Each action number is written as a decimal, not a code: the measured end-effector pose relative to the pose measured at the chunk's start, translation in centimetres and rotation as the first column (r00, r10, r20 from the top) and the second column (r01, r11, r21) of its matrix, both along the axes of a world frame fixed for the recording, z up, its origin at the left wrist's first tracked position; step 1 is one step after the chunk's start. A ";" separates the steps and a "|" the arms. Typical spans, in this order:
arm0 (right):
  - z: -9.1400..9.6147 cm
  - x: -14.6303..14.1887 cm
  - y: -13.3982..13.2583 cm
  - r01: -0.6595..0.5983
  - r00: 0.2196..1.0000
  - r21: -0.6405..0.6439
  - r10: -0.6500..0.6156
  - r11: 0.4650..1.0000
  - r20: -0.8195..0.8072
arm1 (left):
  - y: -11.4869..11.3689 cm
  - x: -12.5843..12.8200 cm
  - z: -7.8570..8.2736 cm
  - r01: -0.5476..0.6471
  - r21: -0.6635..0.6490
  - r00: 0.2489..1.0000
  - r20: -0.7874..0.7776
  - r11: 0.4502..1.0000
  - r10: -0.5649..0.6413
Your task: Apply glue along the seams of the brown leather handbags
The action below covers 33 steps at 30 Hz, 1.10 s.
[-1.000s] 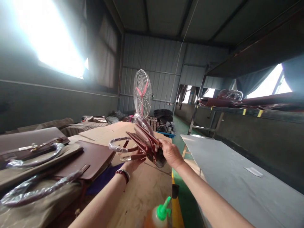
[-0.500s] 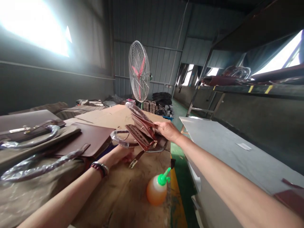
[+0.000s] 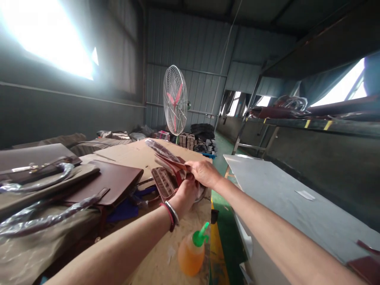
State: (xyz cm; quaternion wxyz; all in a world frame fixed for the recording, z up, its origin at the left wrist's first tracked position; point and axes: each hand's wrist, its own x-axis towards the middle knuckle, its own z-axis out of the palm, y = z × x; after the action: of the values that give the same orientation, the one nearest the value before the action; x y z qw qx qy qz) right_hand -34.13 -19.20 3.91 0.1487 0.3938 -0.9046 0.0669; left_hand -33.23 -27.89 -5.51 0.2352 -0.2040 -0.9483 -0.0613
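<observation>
A brown leather handbag [image 3: 164, 183] lies tilted on the brown board-topped table [image 3: 130, 149], its mouth gaping toward me. My right hand [image 3: 205, 173] is closed on the upper edge of the bag's far side. Just below it, my left hand [image 3: 187, 194] has its fingers closed at the bag's mouth, close to the right hand; the fingertips are partly hidden. One plastic-wrapped handle [image 3: 162, 149] sticks up at the back. Nearer to me stands a squeeze bottle [image 3: 191, 257] of orange liquid with a green spout.
To the left lie more bags, a brown flap [image 3: 115, 180] and a plastic-wrapped handle [image 3: 59, 215]. A fan [image 3: 175, 101] stands behind the table. Across the green aisle [image 3: 227, 221] is a pale table [image 3: 276, 190], with a loaded shelf [image 3: 297, 122] above.
My left hand has moved up and right, from the table beside the bag to the bag's mouth next to my right hand. The bag has shifted slightly left in view.
</observation>
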 end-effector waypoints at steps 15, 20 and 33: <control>-6.0 0.6 2.6 -0.035 0.996 0.216 0.052 0.976 -0.072 | -8.2 9.0 -7.8 -0.254 -0.649 0.944 -0.329 0.717 0.037; -6.7 1.1 2.1 -0.079 0.991 0.250 0.103 0.965 -0.084 | -7.5 10.2 -6.9 -0.264 -0.673 0.922 -0.386 0.691 -0.024; -5.9 2.5 2.4 0.013 1.000 0.222 -0.010 0.975 -0.016 | -9.5 11.8 -3.9 -0.125 -0.560 0.883 -0.440 0.819 -0.166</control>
State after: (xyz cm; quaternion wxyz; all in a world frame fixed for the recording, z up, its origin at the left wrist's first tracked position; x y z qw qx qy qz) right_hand -31.64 -16.77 -1.94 0.1107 0.4031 -0.9076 -0.0383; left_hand -21.44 -37.38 -9.40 0.3844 -0.2844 -0.8340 0.2754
